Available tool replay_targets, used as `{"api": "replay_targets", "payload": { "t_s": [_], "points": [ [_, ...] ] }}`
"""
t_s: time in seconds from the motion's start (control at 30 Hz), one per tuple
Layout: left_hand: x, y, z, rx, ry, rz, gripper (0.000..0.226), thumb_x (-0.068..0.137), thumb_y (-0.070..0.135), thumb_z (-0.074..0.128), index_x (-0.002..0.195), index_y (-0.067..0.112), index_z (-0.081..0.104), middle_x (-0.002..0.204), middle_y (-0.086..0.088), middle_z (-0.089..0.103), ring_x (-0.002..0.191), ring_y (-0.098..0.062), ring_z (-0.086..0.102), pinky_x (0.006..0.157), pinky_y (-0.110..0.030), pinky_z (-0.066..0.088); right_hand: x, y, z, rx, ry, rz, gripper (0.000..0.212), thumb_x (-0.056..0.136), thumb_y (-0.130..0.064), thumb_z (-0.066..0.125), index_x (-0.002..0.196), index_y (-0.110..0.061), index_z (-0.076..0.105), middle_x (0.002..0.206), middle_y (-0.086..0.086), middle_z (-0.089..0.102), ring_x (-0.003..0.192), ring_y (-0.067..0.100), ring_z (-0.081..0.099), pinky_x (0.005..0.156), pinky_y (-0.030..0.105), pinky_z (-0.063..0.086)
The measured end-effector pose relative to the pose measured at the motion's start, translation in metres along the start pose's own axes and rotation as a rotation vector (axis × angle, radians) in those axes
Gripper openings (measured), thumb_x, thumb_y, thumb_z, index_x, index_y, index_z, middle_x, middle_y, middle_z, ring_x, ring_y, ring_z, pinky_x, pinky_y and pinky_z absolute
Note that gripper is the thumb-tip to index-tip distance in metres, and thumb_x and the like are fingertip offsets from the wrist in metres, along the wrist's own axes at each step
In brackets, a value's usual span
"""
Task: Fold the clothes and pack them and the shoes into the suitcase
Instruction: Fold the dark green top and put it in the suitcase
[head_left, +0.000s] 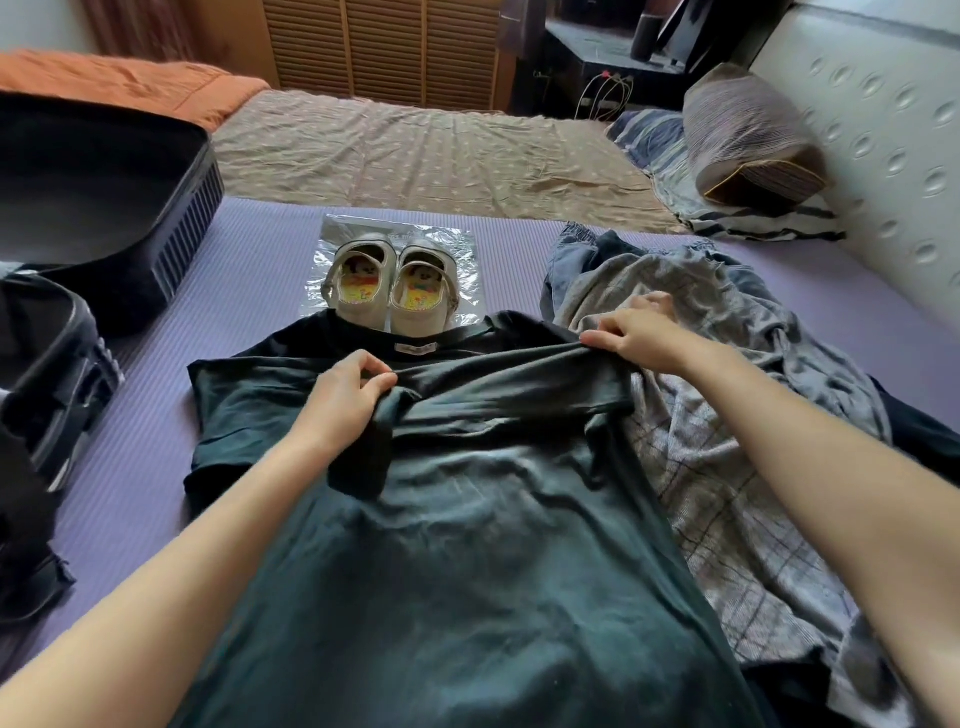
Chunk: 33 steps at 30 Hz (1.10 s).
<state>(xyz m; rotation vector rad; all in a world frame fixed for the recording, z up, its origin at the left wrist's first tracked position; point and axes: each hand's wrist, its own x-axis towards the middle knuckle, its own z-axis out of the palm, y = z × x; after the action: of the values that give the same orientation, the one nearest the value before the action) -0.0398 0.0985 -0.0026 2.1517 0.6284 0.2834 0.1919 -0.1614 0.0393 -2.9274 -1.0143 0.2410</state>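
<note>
Pinching the dark T-shirt (467, 519), left hand (343, 400) and right hand (639, 332).

Before us the T-shirt (467, 519) lies on the mat (249, 260). Behind its collar the shoes (358, 296) stand on a plastic bag (457, 244). The suitcase (114, 208) sits to our left, the clothes pile (701, 415) to our right, a pillow (748, 135) beyond it.

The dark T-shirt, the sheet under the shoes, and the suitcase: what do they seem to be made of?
Dark T-shirt: soft matte knit, likely cotton; it drapes and bunches where it is pinched.
Sheet: thin clear plastic, glossy, with crinkled glints.
Suitcase: dark ribbed shell, probably hard plastic, though the look leaves that open.
</note>
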Motion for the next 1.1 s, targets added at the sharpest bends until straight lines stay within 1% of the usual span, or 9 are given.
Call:
{"api": "replay_targets", "payload": {
  "t_s": [0.13,0.27,0.4,0.5,0.63,0.7,0.8,1.0,1.1],
  "points": [
    [0.016,-0.005,-0.008,0.189,-0.102,0.057,0.005,0.092,0.026,0.059,0.091,0.021,0.061,0.075,0.005,0.063,0.080,-0.018,0.059,0.072,-0.032,0.043,0.007,0.004,0.004,0.059,0.068,-0.026,0.028,0.088,-0.056,0.052,0.067,-0.036,0.054,0.093,0.005,0.057,0.111,0.026,0.036,0.103,0.041,0.015],
    [0.017,-0.012,-0.001,0.122,0.004,0.047,0.012,0.092,0.024,0.058,0.099,0.015,0.063,0.086,-0.003,0.064,0.087,-0.020,0.060,0.074,-0.029,0.041,0.009,-0.003,0.021,0.094,0.187,0.001,0.022,0.086,-0.050,0.060,0.070,-0.036,0.055,0.092,0.004,0.051,0.114,0.031,0.034,0.098,0.032,0.012],
    [0.006,-0.011,0.002,0.056,-0.044,-0.087,0.036,0.079,0.049,0.069,0.099,0.019,0.061,0.088,0.001,0.064,0.087,-0.015,0.059,0.078,-0.028,0.042,0.001,-0.015,0.032,0.016,0.277,-0.057,0.028,0.088,-0.050,0.057,0.077,-0.026,0.063,0.090,-0.007,0.054,0.110,0.021,0.035,0.084,0.028,0.009],
    [-0.004,-0.015,0.000,0.104,-0.139,-0.078,0.029,0.069,0.035,0.082,0.089,0.017,0.071,0.083,0.000,0.071,0.084,-0.015,0.066,0.077,-0.030,0.048,-0.004,-0.018,0.035,0.076,0.276,-0.076,0.027,0.087,-0.047,0.060,0.082,-0.021,0.066,0.090,-0.010,0.055,0.110,0.019,0.035,0.080,0.028,0.009],
    [-0.007,-0.021,-0.018,-0.109,-0.141,-0.124,0.018,0.075,0.029,0.078,0.082,0.015,0.070,0.078,-0.002,0.069,0.073,-0.010,0.062,0.073,-0.024,0.047,-0.010,-0.017,0.034,0.254,0.355,-0.029,0.010,0.089,-0.034,0.063,0.086,-0.024,0.062,0.079,-0.008,0.054,0.103,0.019,0.044,0.085,0.028,0.014],
    [-0.003,-0.023,-0.030,-0.238,-0.126,-0.174,0.016,0.076,0.027,0.077,0.081,0.015,0.068,0.082,-0.005,0.069,0.074,-0.013,0.059,0.073,-0.028,0.046,-0.010,-0.013,0.033,0.331,0.384,0.006,0.010,0.088,-0.036,0.064,0.084,-0.027,0.060,0.075,-0.007,0.057,0.101,0.019,0.052,0.091,0.028,0.016],
    [0.005,-0.026,-0.048,-0.228,-0.099,-0.210,0.015,0.075,0.023,0.077,0.082,0.015,0.067,0.082,-0.004,0.068,0.069,-0.009,0.058,0.064,-0.018,0.044,-0.005,-0.008,0.032,0.306,0.313,0.016,0.014,0.087,-0.044,0.062,0.082,-0.031,0.059,0.069,-0.011,0.057,0.102,0.021,0.056,0.099,0.031,0.014],
    [0.026,-0.040,-0.069,-0.204,-0.100,-0.225,0.012,0.082,0.013,0.071,0.094,0.016,0.067,0.100,-0.011,0.067,0.079,-0.014,0.060,0.071,-0.020,0.045,0.002,-0.019,0.031,0.165,0.279,-0.067,0.015,0.085,-0.039,0.066,0.089,-0.027,0.059,0.088,-0.009,0.051,0.113,0.026,0.039,0.093,0.033,0.013],
    [0.029,-0.050,-0.063,-0.040,0.025,-0.133,0.016,0.084,0.010,0.068,0.099,0.015,0.069,0.100,-0.013,0.068,0.087,-0.018,0.059,0.075,-0.022,0.042,-0.003,-0.024,0.036,0.082,0.332,-0.074,0.038,0.083,-0.040,0.068,0.115,-0.020,0.061,0.112,-0.002,0.053,0.119,0.025,0.037,0.090,0.027,0.010]
  ]
}}
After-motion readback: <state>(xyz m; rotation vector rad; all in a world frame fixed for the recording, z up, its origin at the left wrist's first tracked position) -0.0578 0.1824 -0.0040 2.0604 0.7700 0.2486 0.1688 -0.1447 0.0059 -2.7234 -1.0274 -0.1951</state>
